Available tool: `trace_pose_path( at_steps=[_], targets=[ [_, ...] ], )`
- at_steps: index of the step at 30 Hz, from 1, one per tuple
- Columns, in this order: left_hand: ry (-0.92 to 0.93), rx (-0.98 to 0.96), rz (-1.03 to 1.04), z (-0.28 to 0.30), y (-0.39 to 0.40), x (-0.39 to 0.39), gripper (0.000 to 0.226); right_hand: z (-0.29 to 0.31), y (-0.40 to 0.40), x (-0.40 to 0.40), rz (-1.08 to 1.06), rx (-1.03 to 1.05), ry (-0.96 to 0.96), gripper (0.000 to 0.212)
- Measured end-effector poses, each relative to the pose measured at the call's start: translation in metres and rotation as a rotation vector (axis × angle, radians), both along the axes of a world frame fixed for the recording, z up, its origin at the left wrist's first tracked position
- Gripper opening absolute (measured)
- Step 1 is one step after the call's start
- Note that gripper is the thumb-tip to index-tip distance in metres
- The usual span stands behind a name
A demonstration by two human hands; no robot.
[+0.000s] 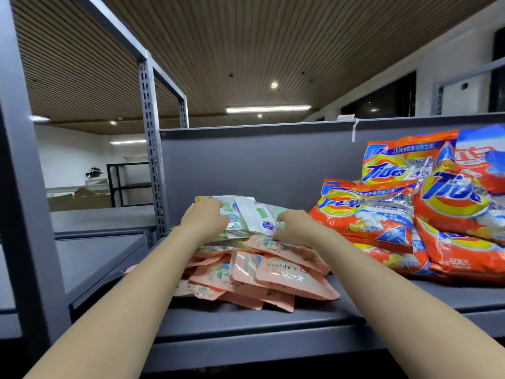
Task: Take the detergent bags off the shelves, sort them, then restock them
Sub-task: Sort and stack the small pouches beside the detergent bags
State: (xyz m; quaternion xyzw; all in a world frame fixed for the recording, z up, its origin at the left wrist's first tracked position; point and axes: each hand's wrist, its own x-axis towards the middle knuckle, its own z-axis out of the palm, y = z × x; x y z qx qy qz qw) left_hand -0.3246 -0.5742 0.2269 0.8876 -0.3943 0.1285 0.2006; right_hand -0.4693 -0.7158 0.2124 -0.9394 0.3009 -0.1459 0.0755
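Both hands, left (203, 218) and right (293, 228), gripped the green bags (251, 214) from each side; these lay on the shelf (273, 318), behind pink bags (273, 272), left of orange bags (410, 209).

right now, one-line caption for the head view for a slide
Both hands, left and right, grip green pouches behind pink pouches, beside orange bags.

Shelf: open at left and front, crowded at right

Bare shelf (246, 321) along the front edge; orange Tide bags (426, 212) fill the right end, pink pouches (262, 274) the middle, back panel (259, 162) behind.
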Motion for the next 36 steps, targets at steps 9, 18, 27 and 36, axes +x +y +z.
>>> trace_pose_path(
  at_steps=[9, 18, 27, 36],
  targets=[
    [-0.217, 0.250, 0.116, -0.010, -0.020, 0.026, 0.037, -0.006, -0.007, 0.038, 0.026, -0.009, 0.084, 0.044],
    [-0.032, 0.079, 0.130, 0.002, -0.025, 0.043, 0.036, -0.020, -0.008, 0.043, -0.003, -0.052, 0.049, 0.038],
    [0.071, 0.067, 0.200, 0.001, -0.033, 0.044, 0.067, -0.023, -0.010, 0.035, -0.102, -0.126, -0.212, 0.028],
    [0.249, -0.287, 0.293, 0.004, -0.024, 0.046, 0.058, -0.016, -0.009, 0.017, 0.035, -0.036, -1.002, 0.015]
  ],
)
